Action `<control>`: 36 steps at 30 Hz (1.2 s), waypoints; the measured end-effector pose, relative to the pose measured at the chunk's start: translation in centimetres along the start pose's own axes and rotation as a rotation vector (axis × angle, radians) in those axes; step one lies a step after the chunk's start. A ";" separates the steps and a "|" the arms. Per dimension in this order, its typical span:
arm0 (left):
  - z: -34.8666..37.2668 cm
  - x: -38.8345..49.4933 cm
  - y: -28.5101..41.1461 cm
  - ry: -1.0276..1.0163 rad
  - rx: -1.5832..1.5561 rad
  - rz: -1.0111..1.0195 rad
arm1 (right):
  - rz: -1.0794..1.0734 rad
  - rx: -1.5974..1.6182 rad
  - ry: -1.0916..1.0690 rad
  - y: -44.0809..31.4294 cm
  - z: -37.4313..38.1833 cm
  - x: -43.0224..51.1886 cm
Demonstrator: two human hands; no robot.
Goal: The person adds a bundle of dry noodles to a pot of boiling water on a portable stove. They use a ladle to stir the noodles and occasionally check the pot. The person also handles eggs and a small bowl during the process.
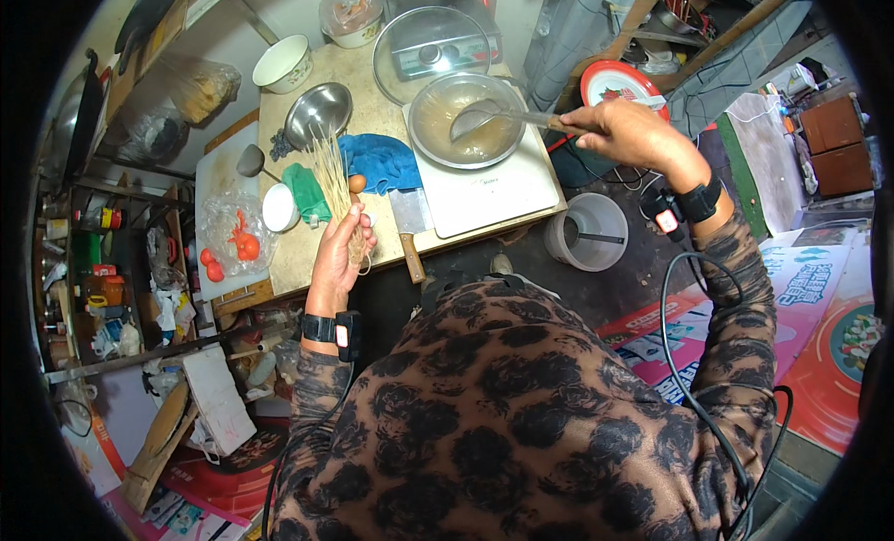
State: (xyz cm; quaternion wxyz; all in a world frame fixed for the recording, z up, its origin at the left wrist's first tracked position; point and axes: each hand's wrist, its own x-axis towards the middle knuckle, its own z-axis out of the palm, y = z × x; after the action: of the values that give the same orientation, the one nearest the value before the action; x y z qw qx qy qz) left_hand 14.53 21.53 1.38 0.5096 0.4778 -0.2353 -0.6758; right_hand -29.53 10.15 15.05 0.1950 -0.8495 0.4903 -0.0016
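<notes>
My left hand (343, 246) grips a bundle of thin dry noodles (330, 174) near its lower end, by the table's front edge. With my right hand (621, 132) I hold the handle of a metal ladle (477, 120), its bowl in the cloudy liquid of a round metal pan (466, 162). That pan sits on a white induction cooker (490, 199). Beyond the noodles lie a blue cloth (380, 160) and a brown egg (357, 184); a green cloth (306, 194) is left of them. A cleaver (412, 216) lies between my left hand and the cooker, its wooden handle over the edge.
Tomatoes (247, 246) lie in a plastic bag on a white cutting board (222, 165) at the left. Near them are a small white bowl (280, 207), a dark ladle (251, 161) and a steel bowl (319, 115). A glass lid (383, 69) stands behind the pan. A plastic bucket (587, 232) is on the floor.
</notes>
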 end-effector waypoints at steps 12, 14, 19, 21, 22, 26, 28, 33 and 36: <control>0.1 -0.4 -0.5 0.036 0.001 0.005 | -0.148 -0.494 0.041 1.5 -2.7 4.0; 0.2 -0.5 -0.6 0.044 -0.004 0.003 | -0.179 -0.515 0.030 1.7 -1.8 4.9; -0.1 -0.6 -0.7 0.046 -0.014 -0.009 | -0.148 -0.497 0.006 1.4 -1.4 5.1; -0.3 -0.4 -0.7 0.050 -0.024 -0.006 | -0.111 -0.459 0.001 1.0 -2.3 4.8; -0.4 -0.3 -0.8 0.052 -0.026 -0.009 | -0.083 -0.439 -0.008 0.7 -2.9 4.6; -0.4 0.2 -0.7 0.036 -0.048 -0.006 | -0.094 -0.376 -0.073 -0.1 -5.7 3.7; -0.3 0.4 -0.6 0.039 -0.043 -0.005 | -0.065 -0.444 -0.125 -0.7 -6.0 3.9; 0.2 0.8 -0.6 0.012 -0.052 -0.009 | -0.039 -0.447 -0.164 -1.4 -4.8 4.4; -0.1 0.8 -0.4 0.008 -0.047 -0.003 | -0.108 -0.297 -0.110 -0.3 -4.8 4.0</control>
State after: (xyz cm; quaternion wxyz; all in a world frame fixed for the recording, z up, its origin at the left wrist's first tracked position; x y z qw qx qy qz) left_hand 14.43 20.95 0.63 0.5207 0.4688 -0.2164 -0.6800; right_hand -28.15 5.36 18.85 0.0933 -0.8929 0.4273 0.1068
